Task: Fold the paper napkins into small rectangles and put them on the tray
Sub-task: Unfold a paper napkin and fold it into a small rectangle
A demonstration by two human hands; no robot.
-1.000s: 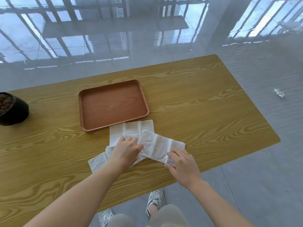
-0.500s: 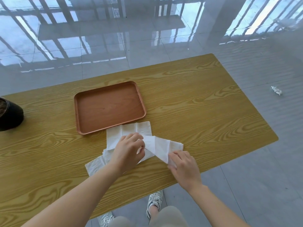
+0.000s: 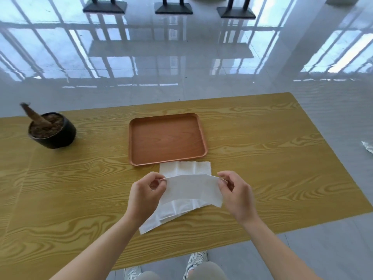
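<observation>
Lifted off the pile since a second ago, the top napkin point(image 3: 191, 187) now hangs between both hands, its long axis running left to right. The left hand point(image 3: 144, 194) and right hand point(image 3: 237, 196) each pinch an upper corner between thumb and fingers. Under it, the other napkins point(image 3: 184, 168) lie flat on the table point(image 3: 80, 188), just beside the near rim of the tray point(image 3: 167, 138).

A yellow wood-grain bench point(image 3: 262, 158) stands on a glossy floor point(image 3: 181, 67) that mirrors window bars. At the bench's far left sits a black pot point(image 3: 58, 138) of soil point(image 3: 45, 129) with a tilted brown stub point(image 3: 32, 114). A crumpled white scrap point(image 3: 368, 146) lies on the floor at right. Three dark bases point(image 3: 173, 8) stand far off.
</observation>
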